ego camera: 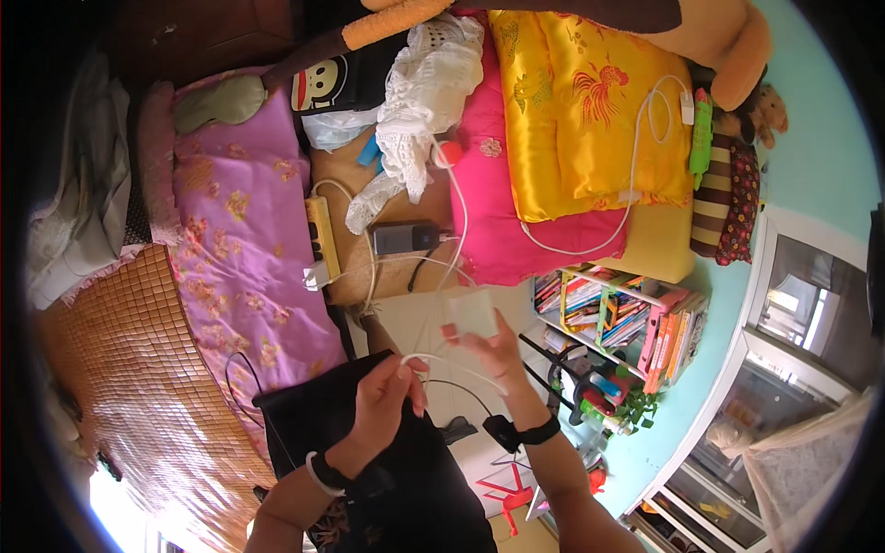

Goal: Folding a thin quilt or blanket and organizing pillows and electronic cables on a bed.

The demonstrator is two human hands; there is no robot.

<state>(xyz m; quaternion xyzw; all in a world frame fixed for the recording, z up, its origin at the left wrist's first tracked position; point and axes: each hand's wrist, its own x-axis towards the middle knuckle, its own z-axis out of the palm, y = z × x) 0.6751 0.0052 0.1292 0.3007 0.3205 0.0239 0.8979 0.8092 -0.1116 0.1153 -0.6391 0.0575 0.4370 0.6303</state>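
Note:
My left hand (382, 401) pinches a white cable (456, 361) between thumb and fingers, and the cable arcs across to my right wrist. A white, square-looking block (473, 312), probably a power adapter, sits in the raised fingers of my right hand (494, 352); motion blurs it. Beyond both hands, a dark grey power bank (405, 238) lies on a brown surface with a white plug in its right end. Left of it is a yellow power strip (323, 235) with a white adapter (317, 276) plugged in.
A bed with a purple floral cover (256, 276) and bamboo mat (131, 359) lies left. Ahead are a white lace cloth (425, 90), a pink quilt (484, 207) and a yellow satin quilt (594, 124) with another white cable (632, 186). A bookshelf (588, 328) stands right.

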